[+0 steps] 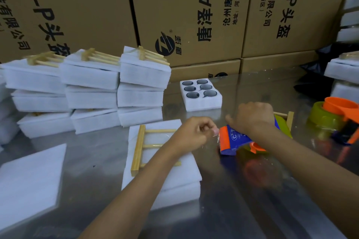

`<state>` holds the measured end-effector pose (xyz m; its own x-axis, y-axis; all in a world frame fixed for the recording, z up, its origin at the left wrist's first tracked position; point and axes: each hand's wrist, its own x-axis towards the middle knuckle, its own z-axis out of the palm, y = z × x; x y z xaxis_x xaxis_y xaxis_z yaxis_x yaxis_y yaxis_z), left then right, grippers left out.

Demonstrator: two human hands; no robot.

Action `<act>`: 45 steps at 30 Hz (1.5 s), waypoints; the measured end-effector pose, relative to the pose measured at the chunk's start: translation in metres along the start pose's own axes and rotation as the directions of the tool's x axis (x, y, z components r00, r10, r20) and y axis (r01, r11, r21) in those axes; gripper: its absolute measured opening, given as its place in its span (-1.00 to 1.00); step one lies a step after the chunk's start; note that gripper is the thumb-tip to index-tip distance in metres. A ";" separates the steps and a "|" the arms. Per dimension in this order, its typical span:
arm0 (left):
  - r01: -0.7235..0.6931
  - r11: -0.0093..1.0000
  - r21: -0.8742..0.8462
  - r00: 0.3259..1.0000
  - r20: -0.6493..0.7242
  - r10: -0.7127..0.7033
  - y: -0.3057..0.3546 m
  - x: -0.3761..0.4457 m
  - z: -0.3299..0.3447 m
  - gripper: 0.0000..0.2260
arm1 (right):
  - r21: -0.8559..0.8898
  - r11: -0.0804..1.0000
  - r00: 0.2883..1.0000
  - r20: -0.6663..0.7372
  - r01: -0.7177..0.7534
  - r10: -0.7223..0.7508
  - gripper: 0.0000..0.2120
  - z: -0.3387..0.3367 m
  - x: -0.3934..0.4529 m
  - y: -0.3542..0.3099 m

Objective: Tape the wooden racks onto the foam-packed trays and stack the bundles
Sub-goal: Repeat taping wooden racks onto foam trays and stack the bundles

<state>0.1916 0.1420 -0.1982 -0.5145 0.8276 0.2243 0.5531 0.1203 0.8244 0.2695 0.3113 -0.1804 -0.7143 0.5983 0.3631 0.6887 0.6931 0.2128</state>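
A white foam-packed tray [174, 176] lies on the steel table in front of me with a wooden rack [138, 149] on top of it. Over the tray's right edge, my left hand [194, 134] pinches the clear tape end between its fingertips. My right hand [252, 116] grips a blue and orange tape dispenser [228, 141] just right of the tray. Three stacks of taped bundles [93, 91] with racks on top stand at the back left.
An open foam tray [201, 94] holding dark cups sits behind my hands. A second tape dispenser [338, 116] and a loose wooden rack [289, 119] lie at the right. A foam sheet [29, 184] lies front left. Cardboard boxes [194, 15] wall the back.
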 end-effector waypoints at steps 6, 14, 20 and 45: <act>-0.007 0.999 0.054 0.999 0.038 0.005 0.003 0.000 0.003 -0.89 | 0.161 0.955 0.948 -0.165 -0.247 0.273 -0.45 0.012 -0.038 0.015; 0.034 0.993 -0.113 0.997 0.070 -0.026 0.008 -0.004 -0.005 -0.93 | 0.472 0.863 0.879 -0.319 -0.177 0.355 -0.71 0.012 -0.084 0.008; 0.065 0.975 -0.211 0.993 0.108 -0.043 0.007 0.001 -0.011 -0.94 | 0.980 0.188 0.993 -0.077 0.059 0.091 -0.66 -0.015 -0.097 -0.034; 0.662 0.721 0.205 0.726 -0.415 -0.548 -0.078 -0.128 -0.113 -0.56 | 0.740 0.671 0.959 0.219 -0.042 -0.182 -0.97 0.017 -0.096 -0.105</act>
<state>0.1407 -0.0352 -0.2327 -0.9487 0.3074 -0.0736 0.1928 0.7472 0.6361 0.2636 0.1873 -0.2532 -0.8372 0.5355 0.1108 0.4000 0.7378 -0.5437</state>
